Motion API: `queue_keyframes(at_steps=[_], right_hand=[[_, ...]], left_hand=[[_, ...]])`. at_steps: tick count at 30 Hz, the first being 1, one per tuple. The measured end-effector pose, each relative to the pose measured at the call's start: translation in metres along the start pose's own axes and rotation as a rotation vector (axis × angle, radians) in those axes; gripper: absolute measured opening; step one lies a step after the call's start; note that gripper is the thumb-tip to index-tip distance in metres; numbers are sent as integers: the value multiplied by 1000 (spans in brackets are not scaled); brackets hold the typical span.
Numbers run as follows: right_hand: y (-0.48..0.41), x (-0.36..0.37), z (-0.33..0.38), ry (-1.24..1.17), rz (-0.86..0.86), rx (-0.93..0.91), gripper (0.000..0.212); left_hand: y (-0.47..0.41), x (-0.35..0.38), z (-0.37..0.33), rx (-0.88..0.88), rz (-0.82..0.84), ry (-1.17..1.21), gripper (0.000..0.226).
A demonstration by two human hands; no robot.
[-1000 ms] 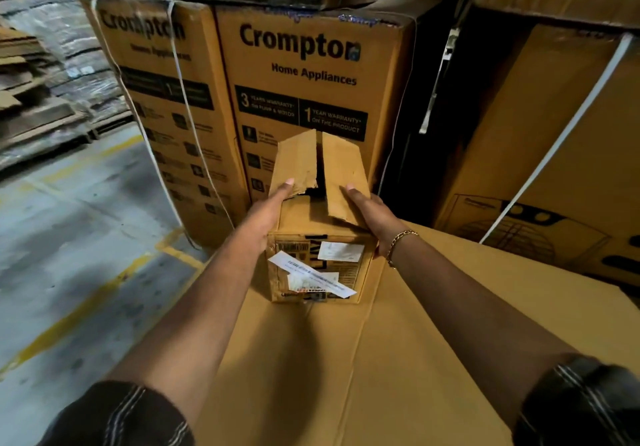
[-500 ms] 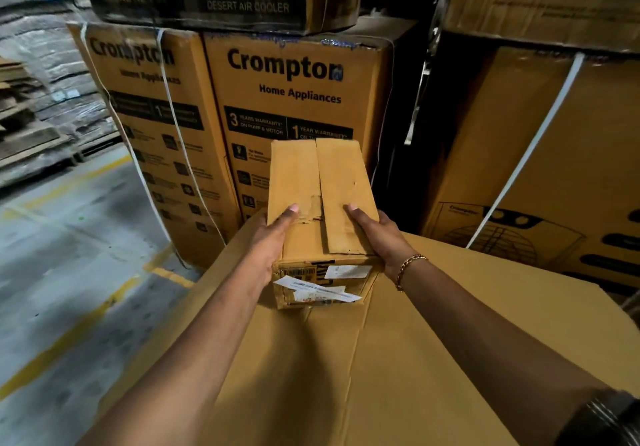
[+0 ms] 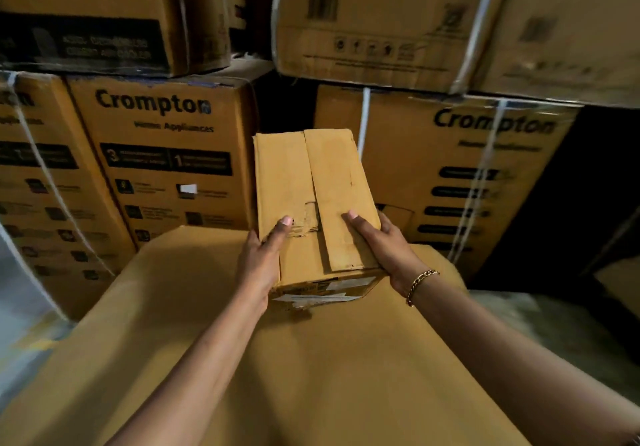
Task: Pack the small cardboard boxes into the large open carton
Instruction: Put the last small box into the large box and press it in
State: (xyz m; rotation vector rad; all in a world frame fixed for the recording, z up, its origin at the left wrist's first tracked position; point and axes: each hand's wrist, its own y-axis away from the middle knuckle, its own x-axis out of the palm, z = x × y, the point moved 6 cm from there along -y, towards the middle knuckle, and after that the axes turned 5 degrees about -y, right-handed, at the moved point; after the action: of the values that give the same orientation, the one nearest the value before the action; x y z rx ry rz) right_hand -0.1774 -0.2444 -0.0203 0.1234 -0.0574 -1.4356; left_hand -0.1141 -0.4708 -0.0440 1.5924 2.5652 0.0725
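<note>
Flaps (image 3: 287, 175) on the small cardboard box (image 3: 332, 255) are now folded shut. Left hand (image 3: 259, 262) and right hand (image 3: 384, 248) grip its sides, thumbs pinning the flaps. Looks ready to pack.

We lose most fingers of the left hand (image 3: 259, 265) and right hand (image 3: 385, 245) behind the sides of the small box (image 3: 311, 182). The labels (image 3: 349, 283) on its near face are too blurred to read. Below the small box, the cardboard sheet (image 3: 284, 383) runs off the bottom edge.

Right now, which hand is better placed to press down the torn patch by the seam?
Left, probably: the left hand has its thumb beside the torn patch on the small box; the right hand has its thumb farther off.
</note>
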Motion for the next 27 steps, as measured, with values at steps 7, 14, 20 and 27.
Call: queue_keyframes(at_steps=[7,14,20,27], right_hand=[[113,-177,5,-18,-178,-61,83],[244,-351,17,-90,-358,-193,64],[336,-481,26,-139,-504,-273,52],[402,-621,36,-30,-705,-374,57]], left_hand=[[126,134,-23,113,142,-42,108],[249,287,-46,172,352,17,59],[342,415,-76,291,554,130,59],[429,552,-103,408,740,249,42]])
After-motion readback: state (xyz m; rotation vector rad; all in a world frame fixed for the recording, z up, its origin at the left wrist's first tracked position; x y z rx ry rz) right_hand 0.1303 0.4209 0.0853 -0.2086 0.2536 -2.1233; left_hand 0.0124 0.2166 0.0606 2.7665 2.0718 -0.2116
